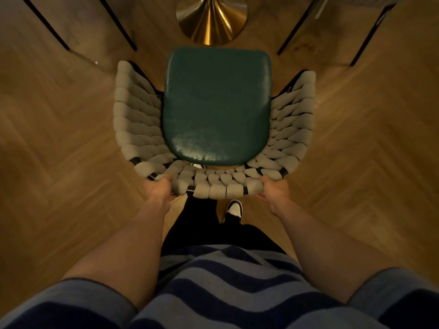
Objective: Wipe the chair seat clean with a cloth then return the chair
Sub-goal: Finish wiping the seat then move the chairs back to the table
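Observation:
A chair stands on the floor right in front of me, seen from above. Its green padded seat (pixel 216 108) is bare and shiny near the back. A curved backrest of woven grey rope (pixel 211 186) on a black frame wraps around the seat. My left hand (pixel 158 188) grips the backrest's top rail on the left side. My right hand (pixel 273 189) grips the same rail on the right side. I see no cloth anywhere in view.
A brass cone-shaped table base (pixel 211 20) stands just beyond the seat's front edge. Thin black legs of other chairs (pixel 121 27) rise at the far left and far right (pixel 297 32). Wooden herringbone floor (pixel 59 138) lies all around. My shoe (pixel 234 210) is behind the chair.

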